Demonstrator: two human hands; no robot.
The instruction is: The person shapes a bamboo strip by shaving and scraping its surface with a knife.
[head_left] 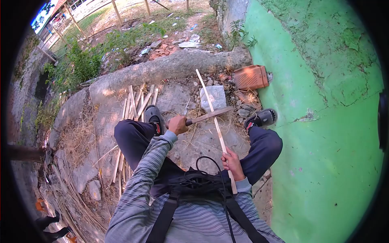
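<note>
My left hand (178,124) is wrapped round the handle of a machete (210,115), whose blade points to the right. The blade lies across a long, pale bamboo strip (220,135), apparently touching it. My right hand (232,163) grips the strip near its lower end, close to my lap. The strip runs up and away from me, passing over a whitish block (213,98) on the ground between my feet. More split strips (137,101) lie in a pile beside and under my left leg.
A hollow orange brick (251,77) stands by the green wall (320,158) on my right. Ahead runs a low, rounded concrete ledge (162,67). Dry fibres (77,141) and long thin strips (77,202) litter the ground at left. Another person's dark-clothed legs (52,227) show at lower left.
</note>
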